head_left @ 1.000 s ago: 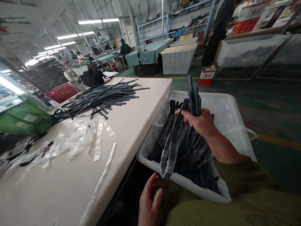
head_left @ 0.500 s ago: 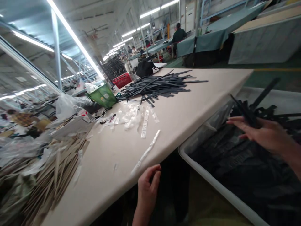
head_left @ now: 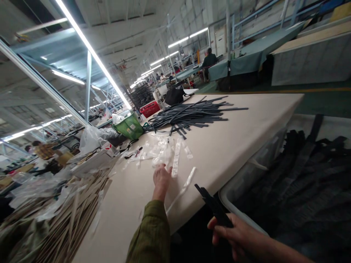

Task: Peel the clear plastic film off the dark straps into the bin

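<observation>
My left hand [head_left: 161, 178] is stretched out over the table, its thumb and fingers somewhat apart and no thing seen in them. Its fingertips are at the near edge of a heap of clear plastic pieces [head_left: 160, 148], beside a flat clear strip [head_left: 177, 157]; whether they touch is unclear. Another whitish plastic strip [head_left: 188, 179] lies right of my left forearm. My right hand [head_left: 233, 233] is closed round a small bunch of dark strips [head_left: 216, 208], which points up and left in front of the table's edge.
A pile of dark strips [head_left: 192, 113] lies at the table's far side. A green basket [head_left: 128, 126] and a red basket [head_left: 150, 109] stand behind. The pale bin [head_left: 233, 197] on the right holds dark strips. Brown strips [head_left: 71, 219] lie at left.
My left hand has moved from the table's near edge forward to the plastic pieces. My right hand has come left and down from above the bin, still holding the dark strips.
</observation>
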`<state>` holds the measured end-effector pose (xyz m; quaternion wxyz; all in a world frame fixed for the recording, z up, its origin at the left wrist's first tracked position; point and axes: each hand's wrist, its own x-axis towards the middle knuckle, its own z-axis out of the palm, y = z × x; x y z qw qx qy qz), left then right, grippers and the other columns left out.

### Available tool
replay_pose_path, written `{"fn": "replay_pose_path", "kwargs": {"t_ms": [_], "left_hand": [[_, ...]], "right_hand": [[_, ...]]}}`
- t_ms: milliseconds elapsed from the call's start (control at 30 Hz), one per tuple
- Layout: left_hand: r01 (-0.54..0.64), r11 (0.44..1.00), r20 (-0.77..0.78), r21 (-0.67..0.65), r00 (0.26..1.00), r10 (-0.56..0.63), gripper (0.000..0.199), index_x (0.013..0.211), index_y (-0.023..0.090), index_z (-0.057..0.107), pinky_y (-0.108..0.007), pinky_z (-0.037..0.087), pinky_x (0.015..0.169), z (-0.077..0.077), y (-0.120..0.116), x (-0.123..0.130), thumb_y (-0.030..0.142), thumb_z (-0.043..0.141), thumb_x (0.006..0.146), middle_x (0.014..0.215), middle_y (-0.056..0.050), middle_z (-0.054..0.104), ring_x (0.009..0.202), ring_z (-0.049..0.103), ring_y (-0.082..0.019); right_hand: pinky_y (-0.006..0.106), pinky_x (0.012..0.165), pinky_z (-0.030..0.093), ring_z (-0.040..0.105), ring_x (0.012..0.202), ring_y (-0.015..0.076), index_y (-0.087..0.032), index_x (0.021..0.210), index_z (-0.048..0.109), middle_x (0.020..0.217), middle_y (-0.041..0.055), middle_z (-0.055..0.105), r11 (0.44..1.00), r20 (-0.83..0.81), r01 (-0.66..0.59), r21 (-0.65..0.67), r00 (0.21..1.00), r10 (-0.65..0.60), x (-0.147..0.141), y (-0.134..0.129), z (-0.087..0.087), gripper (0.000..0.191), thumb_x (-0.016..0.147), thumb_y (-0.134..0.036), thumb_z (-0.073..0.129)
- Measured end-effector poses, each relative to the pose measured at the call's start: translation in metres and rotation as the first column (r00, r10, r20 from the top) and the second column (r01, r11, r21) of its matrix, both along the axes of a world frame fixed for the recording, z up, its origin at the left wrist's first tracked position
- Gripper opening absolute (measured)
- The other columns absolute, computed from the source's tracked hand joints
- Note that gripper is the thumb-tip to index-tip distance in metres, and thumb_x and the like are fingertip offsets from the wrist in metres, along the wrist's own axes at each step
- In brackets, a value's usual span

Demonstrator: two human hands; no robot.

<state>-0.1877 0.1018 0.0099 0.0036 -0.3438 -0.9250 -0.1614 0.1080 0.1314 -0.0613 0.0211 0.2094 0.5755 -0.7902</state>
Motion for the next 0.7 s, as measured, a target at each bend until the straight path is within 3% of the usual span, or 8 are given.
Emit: {"fn": "replay_pose_path", "kwargs": {"t_ms": [100,200,300,400,500,567,667,700], "left_hand": [[0.001,1.0,0.041,-0.013,0.999,-0.001,0.032,0.1,0.015,0.069,-0.036,0.043,0.095,-0.001,0.008,-0.004,0.041,0.071,0.081,0.107,-0.016,0.071,0.107,0.063,-0.029],[0.024,1.0,0.095,0.02,0.995,-0.026,0.011,0.084,0.02,0.071,-0.034,0.043,0.095,-0.004,0.01,-0.003,0.029,0.072,0.079,0.101,-0.011,0.073,0.104,0.064,-0.025],[0.003,0.993,0.175,0.119,0.984,-0.024,0.007,0.071,0.02,0.069,-0.035,0.044,0.093,-0.003,0.013,-0.002,0.019,0.069,0.078,0.092,-0.01,0.074,0.1,0.066,-0.025],[-0.053,0.954,0.299,0.295,0.953,-0.039,0.013,0.066,0.016,0.066,-0.035,0.051,0.082,0.009,0.022,-0.004,0.018,0.07,0.078,0.075,-0.009,0.072,0.086,0.07,-0.024],[-0.144,0.837,0.391,0.529,0.916,-0.09,0.021,0.078,0.015,0.066,-0.027,0.055,0.067,0.046,0.019,-0.02,0.029,0.057,0.091,0.07,-0.006,0.07,0.076,0.072,-0.019],[-0.199,0.718,0.39,0.667,0.914,-0.109,0.029,0.088,0.018,0.065,-0.022,0.055,0.064,0.082,-0.011,-0.042,0.033,0.043,0.099,0.072,-0.004,0.07,0.081,0.072,-0.015],[-0.234,0.526,0.307,0.818,0.95,-0.055,0.046,0.095,0.024,0.062,-0.016,0.052,0.065,0.145,-0.112,-0.079,0.036,0.018,0.105,0.077,-0.001,0.07,0.091,0.07,-0.009],[-0.2,0.404,0.229,0.893,0.973,-0.025,0.052,0.097,0.026,0.061,-0.014,0.051,0.067,0.167,-0.156,-0.088,0.035,0.01,0.105,0.078,0.0,0.07,0.093,0.069,-0.006]], "right_hand": [[0.016,0.038,0.039,0.044,0.037,0.0032,-0.019,0.103,0.063,0.085,0.0066,0.075,1.0,0.034,0.029,-0.003,0.999,-0.029,-0.002,0.0,-0.012,0.064,0.069,-0.073,0.069],[0.017,0.038,0.039,0.044,0.037,0.0034,-0.02,0.101,0.064,0.083,0.0058,0.075,0.999,0.054,0.046,-0.019,0.998,-0.045,-0.003,0.001,-0.015,0.063,0.068,-0.073,0.07],[0.016,0.038,0.039,0.043,0.037,0.0026,-0.02,0.102,0.063,0.084,0.0061,0.075,0.999,0.04,0.014,-0.036,0.999,-0.013,-0.003,0.002,-0.014,0.063,0.068,-0.072,0.071],[0.016,0.039,0.039,0.042,0.037,0.0019,-0.018,0.103,0.062,0.085,0.0068,0.075,1.0,0.042,0.006,-0.021,0.999,-0.005,-0.004,0.002,-0.012,0.064,0.069,-0.072,0.069],[0.018,0.04,0.041,0.04,0.036,0.0019,-0.018,0.103,0.061,0.086,0.007,0.074,1.0,0.068,0.012,0.013,0.998,-0.013,-0.004,0.002,-0.013,0.063,0.07,-0.072,0.067],[0.02,0.041,0.042,0.04,0.037,0.0027,-0.019,0.104,0.06,0.086,0.0067,0.074,0.999,0.081,0.017,0.046,0.996,-0.021,-0.003,0.003,-0.019,0.063,0.071,-0.073,0.066],[0.023,0.043,0.045,0.042,0.038,0.0041,-0.022,0.107,0.06,0.088,0.0063,0.073,0.996,0.077,0.01,0.084,0.997,-0.016,0.0,0.009,-0.038,0.065,0.071,-0.076,0.063],[0.024,0.043,0.046,0.044,0.039,0.0047,-0.023,0.109,0.059,0.089,0.0061,0.073,0.995,0.071,0.008,0.096,0.997,-0.015,0.0,0.012,-0.046,0.066,0.071,-0.077,0.062]]}}
